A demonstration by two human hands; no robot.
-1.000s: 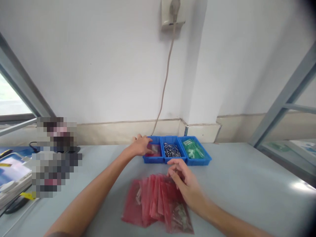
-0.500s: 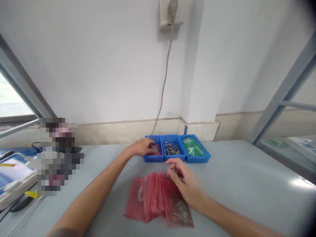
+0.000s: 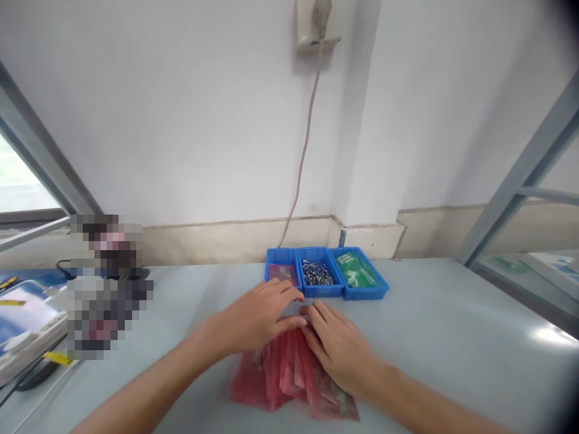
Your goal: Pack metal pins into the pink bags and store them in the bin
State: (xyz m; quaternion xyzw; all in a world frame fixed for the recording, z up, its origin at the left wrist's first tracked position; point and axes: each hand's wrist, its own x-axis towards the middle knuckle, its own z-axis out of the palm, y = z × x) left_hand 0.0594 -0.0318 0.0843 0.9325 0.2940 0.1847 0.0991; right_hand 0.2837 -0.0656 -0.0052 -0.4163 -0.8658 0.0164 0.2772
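Note:
My left hand [image 3: 265,313] is over the upper left part of a fanned stack of red translucent plastic bags [image 3: 283,383]. Its thumb and fingers are apart, with nothing visible between them. Close beside it, my right hand [image 3: 339,346] rests at the stack's upper right, its fingers bent and closed; whatever is inside them is hidden. Small pale parts show through the bag [image 3: 332,392] on the right end. Behind the hands, the left blue bin [image 3: 283,254] holds red bag material.
A middle blue bin [image 3: 319,290] contains many small metal screws [image 3: 316,274]. Green packets [image 3: 355,271] lie in the right blue bin [image 3: 366,293]. A power strip [image 3: 34,346] with cables is at the left, near a blurred-out area. A cord [image 3: 307,129] hangs down the wall.
My left hand has come out of the left bin and moved towards me, above the red bags. My right hand has lowered slightly, and its fingers now meet the stack's upper edge.

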